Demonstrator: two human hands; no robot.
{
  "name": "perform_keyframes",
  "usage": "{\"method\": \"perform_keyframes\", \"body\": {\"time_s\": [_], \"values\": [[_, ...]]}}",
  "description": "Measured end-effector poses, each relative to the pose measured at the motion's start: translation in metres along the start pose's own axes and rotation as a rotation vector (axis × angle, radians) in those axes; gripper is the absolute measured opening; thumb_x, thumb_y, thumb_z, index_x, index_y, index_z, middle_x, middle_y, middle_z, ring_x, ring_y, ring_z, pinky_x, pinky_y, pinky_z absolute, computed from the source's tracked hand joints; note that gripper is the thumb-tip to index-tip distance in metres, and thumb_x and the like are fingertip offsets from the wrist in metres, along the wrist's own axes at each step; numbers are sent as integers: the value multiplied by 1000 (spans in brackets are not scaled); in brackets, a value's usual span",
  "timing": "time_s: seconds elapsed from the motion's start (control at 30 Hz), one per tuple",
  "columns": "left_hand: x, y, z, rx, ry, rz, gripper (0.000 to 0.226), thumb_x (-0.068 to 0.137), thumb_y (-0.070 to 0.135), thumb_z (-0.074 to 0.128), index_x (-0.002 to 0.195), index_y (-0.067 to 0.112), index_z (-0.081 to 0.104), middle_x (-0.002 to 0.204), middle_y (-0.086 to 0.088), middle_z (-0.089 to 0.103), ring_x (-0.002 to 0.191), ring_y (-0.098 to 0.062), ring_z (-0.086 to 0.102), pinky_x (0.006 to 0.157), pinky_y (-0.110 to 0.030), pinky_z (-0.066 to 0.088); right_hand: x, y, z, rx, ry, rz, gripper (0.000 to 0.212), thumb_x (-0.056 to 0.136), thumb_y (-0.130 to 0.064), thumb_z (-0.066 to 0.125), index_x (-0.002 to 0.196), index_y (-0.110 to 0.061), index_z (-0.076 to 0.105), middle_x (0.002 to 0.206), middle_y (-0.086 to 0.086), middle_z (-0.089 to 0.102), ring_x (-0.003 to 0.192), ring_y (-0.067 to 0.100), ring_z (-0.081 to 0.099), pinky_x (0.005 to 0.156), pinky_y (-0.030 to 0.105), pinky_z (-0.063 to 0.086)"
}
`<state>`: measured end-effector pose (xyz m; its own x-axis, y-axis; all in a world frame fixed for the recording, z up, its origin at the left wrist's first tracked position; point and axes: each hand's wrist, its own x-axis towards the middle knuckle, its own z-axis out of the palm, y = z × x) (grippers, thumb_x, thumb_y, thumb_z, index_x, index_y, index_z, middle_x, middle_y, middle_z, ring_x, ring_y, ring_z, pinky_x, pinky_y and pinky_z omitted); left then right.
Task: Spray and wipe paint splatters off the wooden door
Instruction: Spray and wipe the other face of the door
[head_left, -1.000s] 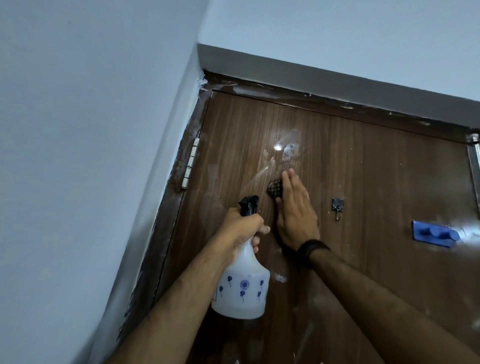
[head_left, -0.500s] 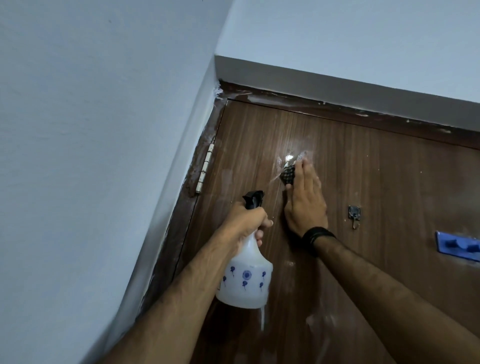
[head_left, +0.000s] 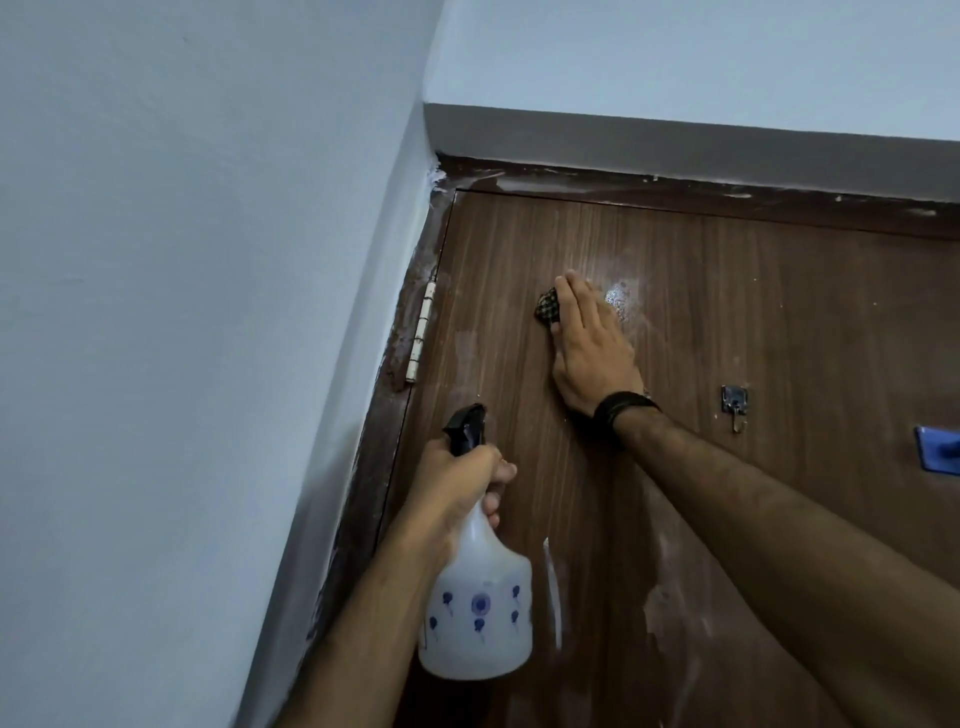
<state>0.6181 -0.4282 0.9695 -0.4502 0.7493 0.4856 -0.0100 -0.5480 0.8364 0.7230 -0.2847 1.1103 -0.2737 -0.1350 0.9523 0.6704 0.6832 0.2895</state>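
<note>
A: Wooden door: brown woodgrain face, glossy, smooth; filled the right of the view, upright, hinged at its left edge. White paint splatters streaked low on the panel, more smeared along the top frame.

B: Noted. Hands?

A: Right hand: laid flat on the upper panel, fingers straight, pressing a small dark checked cloth; only a corner of it showed past the fingers. Left hand: wrapped round the neck of the spray bottle, held just off the door; whether a finger lay on the trigger, not possible to tell.

B: Bottle details?

A: Translucent white plastic, rounded body, blue flower print, black nozzle head pointing up toward the wiped area.

B: Step in hand?

A: Judged to be wiping a sprayed patch. Wet sheen lay just right of the fingertips.

B: Handling advice?

A: Best done with even palm pressure and short overlapping strokes along the grain, turning to a fresh face of cloth once loaded. Dried paint likely to need another misting.

B: Other fittings?

A: Painted hinge, small metal hook, blue hook rail at the right edge.
</note>
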Motion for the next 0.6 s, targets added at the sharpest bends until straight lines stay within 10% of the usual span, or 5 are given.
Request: {"method": "perform_keyframes", "body": {"time_s": [0.4, 0.6], "values": [[-18, 1, -17, -32, 61, 25, 16, 86, -1, 65, 83, 14, 66, 69, -3, 65, 43, -10, 47, 47, -27, 44, -115, -36, 11, 43, -223, -373, 75, 94, -10, 53, 158, -15, 16, 166, 3, 11, 153, 19, 5, 122, 39, 12], [-17, -5, -12, -1, 85, 46, 20, 91, 0, 60, 79, 15, 66, 49, 8, 62, 43, -9, 46, 47, -26, 44, -32, -28, 9, 50, -65, -61, 59, 101, -12, 44, 156, -11, 22, 164, 9, 18, 150, 27, 18, 121, 46, 23]]}}
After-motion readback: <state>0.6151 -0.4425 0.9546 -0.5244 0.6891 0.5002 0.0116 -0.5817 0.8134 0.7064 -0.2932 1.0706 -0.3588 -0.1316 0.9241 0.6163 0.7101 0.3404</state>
